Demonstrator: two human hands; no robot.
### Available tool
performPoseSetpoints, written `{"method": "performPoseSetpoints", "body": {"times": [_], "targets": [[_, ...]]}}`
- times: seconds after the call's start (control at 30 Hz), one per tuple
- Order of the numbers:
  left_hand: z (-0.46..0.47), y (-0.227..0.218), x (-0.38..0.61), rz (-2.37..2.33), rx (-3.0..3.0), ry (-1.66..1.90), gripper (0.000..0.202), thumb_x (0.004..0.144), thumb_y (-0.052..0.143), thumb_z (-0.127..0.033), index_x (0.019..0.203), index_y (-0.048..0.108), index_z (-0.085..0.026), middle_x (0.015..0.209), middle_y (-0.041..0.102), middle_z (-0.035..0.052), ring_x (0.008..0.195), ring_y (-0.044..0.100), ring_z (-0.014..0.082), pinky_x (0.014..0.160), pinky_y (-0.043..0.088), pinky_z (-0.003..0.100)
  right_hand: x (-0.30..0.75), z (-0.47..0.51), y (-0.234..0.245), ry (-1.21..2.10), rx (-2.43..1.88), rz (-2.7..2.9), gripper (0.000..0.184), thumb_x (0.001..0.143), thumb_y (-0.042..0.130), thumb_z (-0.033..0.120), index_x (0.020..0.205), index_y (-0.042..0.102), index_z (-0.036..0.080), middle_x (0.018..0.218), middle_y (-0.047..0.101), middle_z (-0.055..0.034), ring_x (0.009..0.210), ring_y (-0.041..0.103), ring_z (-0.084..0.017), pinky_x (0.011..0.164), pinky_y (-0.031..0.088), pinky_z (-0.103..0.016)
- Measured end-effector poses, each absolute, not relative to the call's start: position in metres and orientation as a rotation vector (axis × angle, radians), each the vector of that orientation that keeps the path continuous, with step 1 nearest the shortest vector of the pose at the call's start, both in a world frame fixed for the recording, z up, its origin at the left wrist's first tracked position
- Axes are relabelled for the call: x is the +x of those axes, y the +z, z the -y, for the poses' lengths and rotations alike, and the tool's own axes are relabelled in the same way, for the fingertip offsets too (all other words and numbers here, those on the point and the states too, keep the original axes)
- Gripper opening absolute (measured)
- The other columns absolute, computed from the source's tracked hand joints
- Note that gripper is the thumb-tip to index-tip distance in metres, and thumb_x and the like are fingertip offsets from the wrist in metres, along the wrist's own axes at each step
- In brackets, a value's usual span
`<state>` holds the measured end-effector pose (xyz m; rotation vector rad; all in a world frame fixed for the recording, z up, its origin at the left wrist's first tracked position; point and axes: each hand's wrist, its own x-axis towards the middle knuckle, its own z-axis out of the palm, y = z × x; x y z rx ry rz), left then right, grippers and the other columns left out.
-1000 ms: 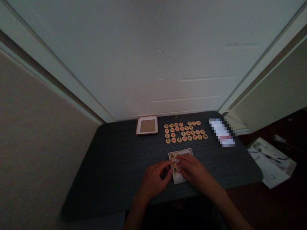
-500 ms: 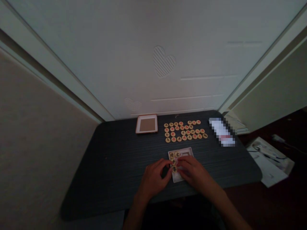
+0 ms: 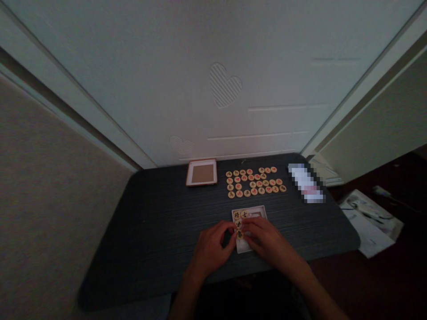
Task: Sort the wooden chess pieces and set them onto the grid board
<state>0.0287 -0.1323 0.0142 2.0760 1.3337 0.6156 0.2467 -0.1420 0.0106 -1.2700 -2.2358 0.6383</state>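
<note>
A shallow white box lies on the dark table in front of me. Several round wooden Chinese chess pieces with black characters stand in its left part, one of them a corner piece. My left hand is at the box's left edge, thumb and forefinger curled against the lowest piece. From the other side my right hand reaches over the box, its fingertips on the same pieces, so both hands hold the lowest one between them. The right hand covers part of the box's inside.
Beyond the box, rows of Chinese chess pieces with red and black characters lie on the table. An open box lid lies at the back left. A blurred-out flat object is at the right. White boxes stand lower down beyond the table's right edge.
The view has shifted slightly, so everything appears a little further left. Both hands stay at the pieces in the box, with hardly any movement of the fingers.
</note>
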Motion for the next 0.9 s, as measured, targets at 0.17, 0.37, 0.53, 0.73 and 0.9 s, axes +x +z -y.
{"method": "performPoseSetpoints", "body": {"times": [0.17, 0.37, 0.53, 0.73, 0.9], "targets": [[0.133, 0.012, 0.028, -1.376, 2.056, 0.603, 0.015, 0.095, 0.057, -0.031, 0.105, 0.067, -0.026, 0.082, 0.07, -0.0024, 0.068, 0.062, 0.0136, 0.065, 0.044, 0.024, 0.257, 0.14, 0.017, 0.568, -1.309, 2.213, 0.025, 0.093, 0.058, 0.015, 0.115, 0.066, 0.025, 0.12, 0.069, -0.008, 0.113, 0.064, -0.024, 0.101, 0.053, -0.044], [0.133, 0.008, 0.028, -1.4, 2.033, 0.625, 0.013, 0.095, 0.056, -0.031, 0.1, 0.067, -0.026, 0.077, 0.069, -0.0032, 0.066, 0.061, 0.0133, 0.064, 0.042, 0.025, 0.282, 0.12, 0.029, 0.386, -1.399, 2.119, 0.022, 0.097, 0.054, 0.021, 0.116, 0.065, 0.025, 0.116, 0.069, -0.0089, 0.112, 0.062, -0.026, 0.102, 0.05, -0.048], [0.133, 0.007, 0.028, -1.412, 2.035, 0.622, 0.012, 0.095, 0.056, -0.031, 0.095, 0.066, -0.025, 0.075, 0.067, -0.0036, 0.065, 0.061, 0.0128, 0.063, 0.04, 0.025, 0.302, 0.094, 0.027, 0.26, -1.415, 2.098, 0.022, 0.097, 0.054, 0.022, 0.115, 0.066, 0.023, 0.115, 0.069, -0.0091, 0.114, 0.061, -0.028, 0.104, 0.047, -0.051], [0.134, 0.008, 0.027, -1.415, 2.035, 0.603, 0.012, 0.095, 0.057, -0.034, 0.094, 0.065, -0.025, 0.073, 0.065, -0.0042, 0.065, 0.06, 0.0128, 0.063, 0.04, 0.025, 0.303, 0.069, 0.025, 0.232, -1.418, 2.159, 0.019, 0.097, 0.054, 0.021, 0.111, 0.066, 0.022, 0.111, 0.071, -0.0086, 0.109, 0.062, -0.027, 0.102, 0.047, -0.05], [0.133, 0.005, 0.026, -1.416, 2.01, 0.596, 0.012, 0.093, 0.059, -0.034, 0.097, 0.065, -0.025, 0.074, 0.065, -0.0042, 0.065, 0.06, 0.013, 0.064, 0.04, 0.025, 0.291, 0.062, 0.031, 0.242, -1.354, 2.2, 0.019, 0.097, 0.055, 0.019, 0.112, 0.066, 0.021, 0.111, 0.071, -0.0079, 0.109, 0.062, -0.026, 0.104, 0.045, -0.049]]}}
